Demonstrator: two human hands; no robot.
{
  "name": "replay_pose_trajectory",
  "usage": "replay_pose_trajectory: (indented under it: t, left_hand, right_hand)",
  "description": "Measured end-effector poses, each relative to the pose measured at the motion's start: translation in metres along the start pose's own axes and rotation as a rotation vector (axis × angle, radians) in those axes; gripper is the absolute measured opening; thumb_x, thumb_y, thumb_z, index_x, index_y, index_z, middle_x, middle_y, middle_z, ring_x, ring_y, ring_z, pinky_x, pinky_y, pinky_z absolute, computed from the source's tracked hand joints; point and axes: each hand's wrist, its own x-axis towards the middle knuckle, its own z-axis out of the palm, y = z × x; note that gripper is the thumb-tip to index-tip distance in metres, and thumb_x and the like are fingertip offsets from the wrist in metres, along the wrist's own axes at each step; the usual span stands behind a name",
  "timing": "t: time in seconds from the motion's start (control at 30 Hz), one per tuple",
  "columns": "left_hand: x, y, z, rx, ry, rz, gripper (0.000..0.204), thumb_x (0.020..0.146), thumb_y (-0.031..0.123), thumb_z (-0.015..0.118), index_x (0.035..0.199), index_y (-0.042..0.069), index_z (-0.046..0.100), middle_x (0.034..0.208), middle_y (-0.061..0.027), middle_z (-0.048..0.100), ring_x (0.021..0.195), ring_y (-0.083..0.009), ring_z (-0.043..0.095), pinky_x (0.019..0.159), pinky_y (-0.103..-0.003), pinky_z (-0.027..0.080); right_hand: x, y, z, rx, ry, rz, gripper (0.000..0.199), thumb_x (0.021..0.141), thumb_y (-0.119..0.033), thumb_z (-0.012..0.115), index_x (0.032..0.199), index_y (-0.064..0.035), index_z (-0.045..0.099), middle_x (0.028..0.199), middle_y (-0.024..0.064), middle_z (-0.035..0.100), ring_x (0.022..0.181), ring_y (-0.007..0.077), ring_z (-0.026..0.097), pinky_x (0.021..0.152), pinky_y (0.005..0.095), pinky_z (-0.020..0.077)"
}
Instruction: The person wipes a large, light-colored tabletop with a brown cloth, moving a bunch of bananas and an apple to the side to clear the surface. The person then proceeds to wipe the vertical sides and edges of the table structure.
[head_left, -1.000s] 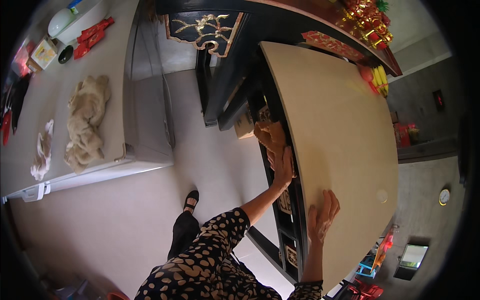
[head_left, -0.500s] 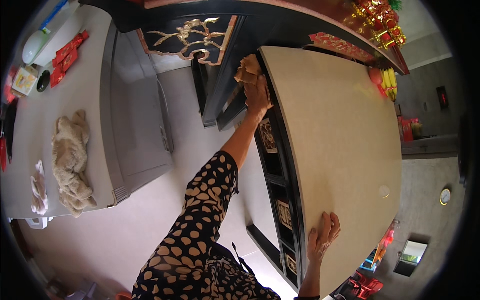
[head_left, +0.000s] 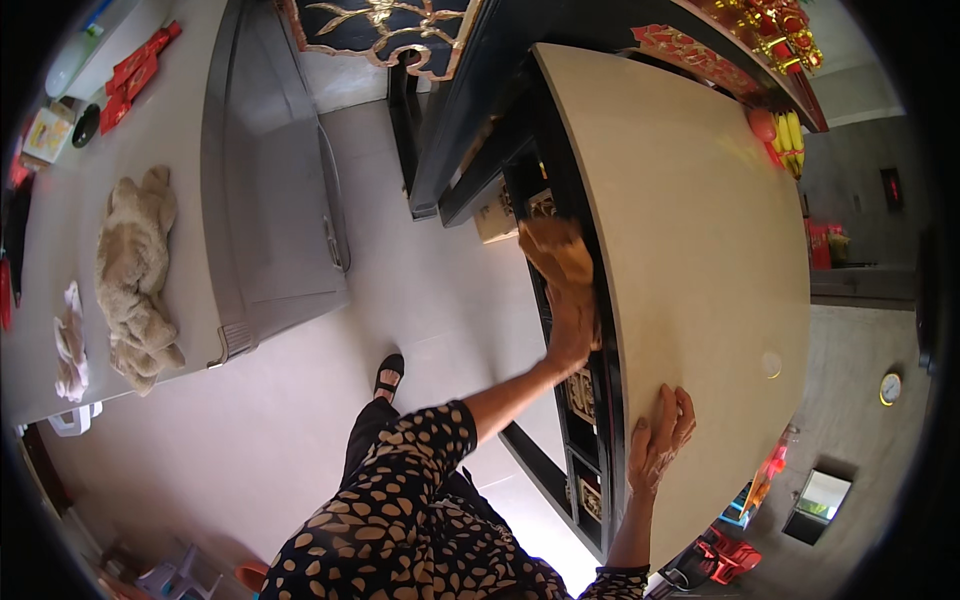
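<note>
Plainly the work in hand is wiping: the left hand (head_left: 572,325) is closed on a crumpled tan cloth (head_left: 556,250) and presses it against the dark front edge (head_left: 603,330) of a cabinet, just below where the pale beige tabletop (head_left: 700,230) ends. The cloth sits at about the middle of that edge, with the fingers wrapped over its near end. The right hand (head_left: 658,440) lies nearer, flat on the tabletop with fingers spread and nothing in it, seemingly as a brace. Small carved drawer fronts (head_left: 583,392) show in the dark frame just near the cloth. By my judgement the edge is mid-wipe, and the next move calls for sliding the cloth along the rim while keeping pressure on it and the other palm steady. Off to the left, a grey counter (head_left: 180,150) carries a beige towel (head_left: 135,265), and a black shoe (head_left: 388,372) stands on the pale floor.
</note>
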Motion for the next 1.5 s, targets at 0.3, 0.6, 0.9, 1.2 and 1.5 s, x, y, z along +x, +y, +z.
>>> replay_pose_trajectory:
  t: [0.3, 0.6, 0.9, 1.2, 1.5]
  left_hand:
    - [-0.017, 0.006, -0.006, -0.426, -0.245, -0.402, 0.041, 0.099, 0.008, 0.041, 0.135, 0.003, 0.022, 0.085, -0.0073, 0.048, 0.052, -0.0161, 0.052, 0.053, -0.029, 0.051]
    - [0.101, -0.031, -0.008, -0.239, -0.082, -0.070, 0.042, 0.092, 0.008, 0.041, 0.133, 0.002, 0.033, 0.125, -0.0205, 0.035, 0.111, -0.0353, 0.035, 0.097, -0.046, 0.029]
    - [-0.023, -0.002, 0.000, -0.042, -0.091, 0.069, 0.054, 0.088, 0.006, 0.042, 0.140, 0.000, 0.028, 0.139, -0.0227, 0.024, 0.126, -0.0406, 0.025, 0.111, -0.046, 0.019]
    - [-0.159, 0.024, 0.009, -0.541, -0.298, -0.214, 0.035, 0.094, 0.000, 0.037, 0.128, 0.005, 0.032, 0.114, -0.0095, 0.028, 0.059, -0.0114, 0.049, 0.043, -0.022, 0.047]
    - [-0.286, -0.023, 0.031, -0.345, -0.459, -0.245, 0.050, 0.094, -0.001, 0.052, 0.135, 0.019, 0.033, 0.133, -0.0171, 0.026, 0.113, -0.0363, 0.033, 0.097, -0.042, 0.039]
  right_hand:
    - [-0.003, 0.006, 0.002, -0.005, -0.009, 0.009, 0.051, 0.082, -0.020, 0.054, 0.130, -0.0030, 0.054, 0.136, 0.0210, 0.040, 0.118, 0.0392, 0.041, 0.102, 0.0507, 0.0302]
    - [0.000, 0.000, -0.002, 0.005, -0.018, -0.016, 0.048, 0.084, -0.022, 0.055, 0.128, -0.0022, 0.054, 0.133, 0.0218, 0.042, 0.117, 0.0397, 0.042, 0.100, 0.0504, 0.0319]
    - [-0.003, 0.006, -0.003, 0.085, 0.071, -0.076, 0.045, 0.082, -0.020, 0.060, 0.125, -0.0042, 0.059, 0.133, 0.0214, 0.043, 0.116, 0.0381, 0.043, 0.096, 0.0485, 0.0366]
    - [-0.036, 0.014, -0.002, 0.169, 0.302, -0.179, 0.041, 0.084, -0.020, 0.058, 0.122, -0.0050, 0.062, 0.134, 0.0170, 0.047, 0.120, 0.0337, 0.043, 0.100, 0.0469, 0.0358]
    - [-0.122, 0.063, -0.024, 0.005, 0.297, -0.204, 0.041, 0.079, -0.013, 0.063, 0.120, -0.0064, 0.064, 0.134, 0.0177, 0.045, 0.118, 0.0341, 0.041, 0.088, 0.0409, 0.0447]
